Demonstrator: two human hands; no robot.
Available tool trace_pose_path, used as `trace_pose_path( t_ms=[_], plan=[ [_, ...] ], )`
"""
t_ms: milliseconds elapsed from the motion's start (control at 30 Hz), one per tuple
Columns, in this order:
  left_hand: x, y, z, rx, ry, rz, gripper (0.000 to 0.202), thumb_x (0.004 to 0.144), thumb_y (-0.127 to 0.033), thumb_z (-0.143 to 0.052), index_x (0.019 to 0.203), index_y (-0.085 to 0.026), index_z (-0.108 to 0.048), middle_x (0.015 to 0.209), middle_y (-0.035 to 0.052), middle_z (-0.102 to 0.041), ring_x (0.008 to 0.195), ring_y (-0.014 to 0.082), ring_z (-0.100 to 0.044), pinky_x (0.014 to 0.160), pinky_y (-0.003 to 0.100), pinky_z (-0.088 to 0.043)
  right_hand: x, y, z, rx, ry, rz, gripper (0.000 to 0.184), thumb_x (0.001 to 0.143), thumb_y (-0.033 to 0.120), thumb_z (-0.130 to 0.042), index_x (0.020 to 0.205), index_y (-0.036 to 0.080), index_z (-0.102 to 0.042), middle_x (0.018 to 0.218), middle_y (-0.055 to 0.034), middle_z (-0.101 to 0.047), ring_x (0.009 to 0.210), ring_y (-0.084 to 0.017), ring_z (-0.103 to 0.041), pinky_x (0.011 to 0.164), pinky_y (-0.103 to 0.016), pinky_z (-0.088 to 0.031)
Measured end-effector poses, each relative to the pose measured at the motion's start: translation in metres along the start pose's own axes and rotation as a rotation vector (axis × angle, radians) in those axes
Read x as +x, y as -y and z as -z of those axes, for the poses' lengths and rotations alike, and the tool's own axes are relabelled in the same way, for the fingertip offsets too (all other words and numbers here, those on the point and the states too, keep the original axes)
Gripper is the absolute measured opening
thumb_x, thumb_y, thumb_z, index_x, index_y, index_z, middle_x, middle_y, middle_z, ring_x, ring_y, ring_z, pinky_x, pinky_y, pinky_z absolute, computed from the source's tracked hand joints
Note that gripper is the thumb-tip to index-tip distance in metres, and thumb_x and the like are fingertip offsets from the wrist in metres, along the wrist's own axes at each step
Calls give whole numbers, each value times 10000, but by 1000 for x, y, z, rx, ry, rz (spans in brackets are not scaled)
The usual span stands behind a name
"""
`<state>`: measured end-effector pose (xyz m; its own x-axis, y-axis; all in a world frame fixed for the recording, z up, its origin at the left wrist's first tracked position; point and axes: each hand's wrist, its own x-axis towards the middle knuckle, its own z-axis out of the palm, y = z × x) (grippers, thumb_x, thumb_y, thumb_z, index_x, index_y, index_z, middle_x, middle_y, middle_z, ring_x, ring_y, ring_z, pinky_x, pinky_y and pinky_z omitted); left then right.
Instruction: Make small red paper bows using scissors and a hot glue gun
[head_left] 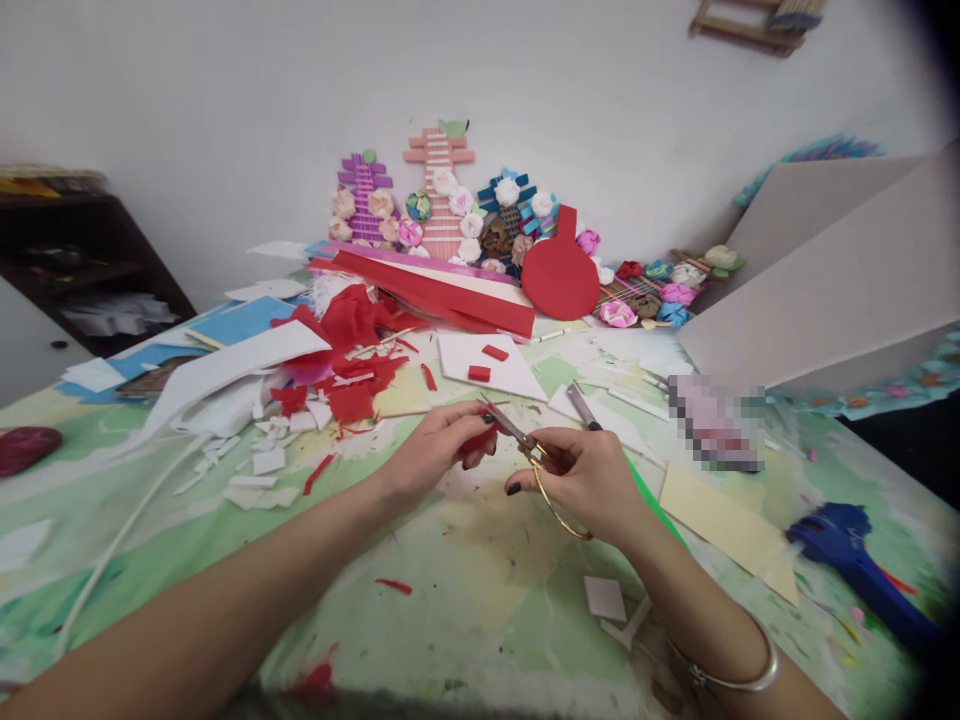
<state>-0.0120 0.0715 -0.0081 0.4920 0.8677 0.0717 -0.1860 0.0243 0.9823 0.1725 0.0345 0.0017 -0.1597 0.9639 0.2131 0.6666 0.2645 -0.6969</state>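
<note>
My right hand is closed around the gold handles of a pair of scissors, whose blades point up and left. The blade tips reach the fingers of my left hand, which pinches a small red piece, mostly hidden by the fingers. Just beyond my hands lies a white board bearing two small red pieces. A utility knife lies right behind my right hand.
A blue glue gun lies at the right near a yellow sheet. Red scraps and white offcuts pile up at the left. Decorated stick crafts and a red paddle shape lean at the wall. A large grey-white board stands right.
</note>
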Motion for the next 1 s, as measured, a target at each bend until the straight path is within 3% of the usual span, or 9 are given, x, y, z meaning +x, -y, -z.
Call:
trace_pose_path(
  t_ms=[733, 867, 1000],
  plan=[
    [1, 0, 1, 4, -11, 19, 171, 855, -188, -476, 729, -143, -583, 622, -18, -491, 550, 88, -396, 546, 257, -299, 2, -2, 1, -3, 11, 13, 538, 643, 618, -702, 513, 151, -468, 522, 58, -252, 556, -85, -213, 475, -230, -171],
    [1, 2, 2, -36, -9, 25, 183, 862, -225, -484, 778, -128, -614, 641, -1, -509, 554, 92, -403, 549, 256, -305, 2, -4, 1, -12, -33, -1, 512, 649, 625, -689, 532, 150, -537, 519, 54, -246, 542, -84, -213, 465, -229, -183],
    [1, 3, 3, -138, -22, 44, 328, 903, -326, -438, 846, -92, -660, 653, 23, -516, 565, 101, -419, 554, 256, -318, 4, -7, 2, -28, -110, -51, 464, 667, 608, -678, 609, 150, -628, 501, 53, -269, 513, -87, -229, 450, -237, -186]
  ],
)
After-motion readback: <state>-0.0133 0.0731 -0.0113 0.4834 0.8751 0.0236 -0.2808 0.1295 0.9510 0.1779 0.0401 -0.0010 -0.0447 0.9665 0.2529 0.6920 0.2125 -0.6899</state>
